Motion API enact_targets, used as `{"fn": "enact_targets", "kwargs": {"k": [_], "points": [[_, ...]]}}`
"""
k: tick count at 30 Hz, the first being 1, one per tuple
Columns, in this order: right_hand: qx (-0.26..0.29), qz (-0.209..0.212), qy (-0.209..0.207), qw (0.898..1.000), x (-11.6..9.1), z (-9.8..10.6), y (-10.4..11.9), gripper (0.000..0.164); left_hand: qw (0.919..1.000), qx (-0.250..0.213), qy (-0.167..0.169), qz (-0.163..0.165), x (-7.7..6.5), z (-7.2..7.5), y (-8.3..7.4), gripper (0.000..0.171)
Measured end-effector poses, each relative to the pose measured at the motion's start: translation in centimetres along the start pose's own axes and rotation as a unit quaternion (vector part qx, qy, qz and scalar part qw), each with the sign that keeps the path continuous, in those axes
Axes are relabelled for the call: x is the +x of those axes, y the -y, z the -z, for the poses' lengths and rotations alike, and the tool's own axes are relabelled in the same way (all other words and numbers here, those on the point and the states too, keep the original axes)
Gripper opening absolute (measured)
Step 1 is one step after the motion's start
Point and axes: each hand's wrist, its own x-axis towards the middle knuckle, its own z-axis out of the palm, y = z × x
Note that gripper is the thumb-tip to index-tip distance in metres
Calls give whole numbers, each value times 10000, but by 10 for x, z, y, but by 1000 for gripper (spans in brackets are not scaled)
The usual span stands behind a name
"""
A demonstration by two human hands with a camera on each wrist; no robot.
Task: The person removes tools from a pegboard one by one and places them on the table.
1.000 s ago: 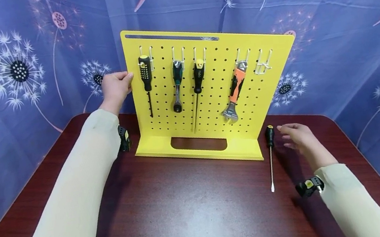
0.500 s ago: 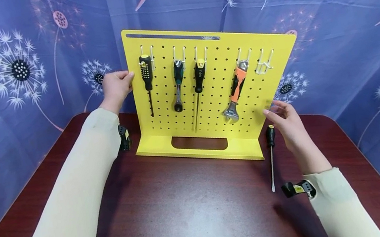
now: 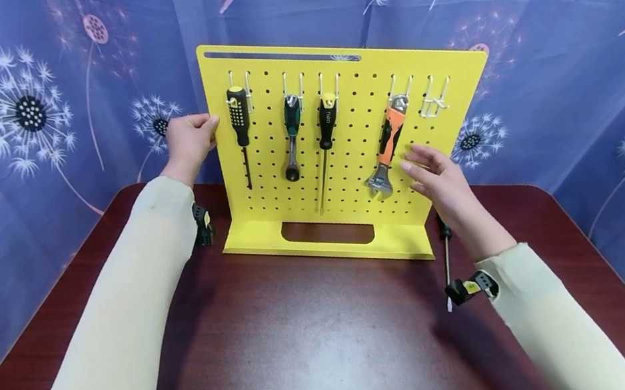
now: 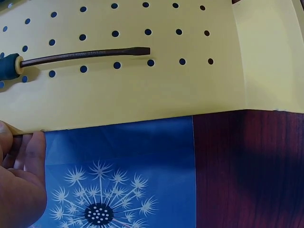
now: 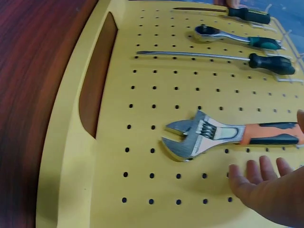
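Beside the hanging wrench (image 3: pixel 389 145), the right hand (image 3: pixel 444 186) is empty, fingers apart; the left hand (image 3: pixel 190 146) pinches the pegboard (image 3: pixel 357 160) by its edge, likely steadying it.

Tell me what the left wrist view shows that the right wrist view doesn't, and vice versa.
Only the left wrist: the dandelion print on the curtain.

Only the right wrist: the right hand, adjustable wrench, green-handled ratchet and a second screwdriver.

Both: the yellow pegboard, the screwdriver nearest the left hand, red-brown table and the left hand, barely visible in the right wrist view.
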Motion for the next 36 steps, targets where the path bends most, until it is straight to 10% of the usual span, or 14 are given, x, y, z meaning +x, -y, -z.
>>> {"fn": "enact_targets", "kwargs": {"k": [36], "points": [[798, -63, -843, 9932, 28, -28, 18, 42, 9999, -85, 97, 109, 1, 0, -1, 40]]}}
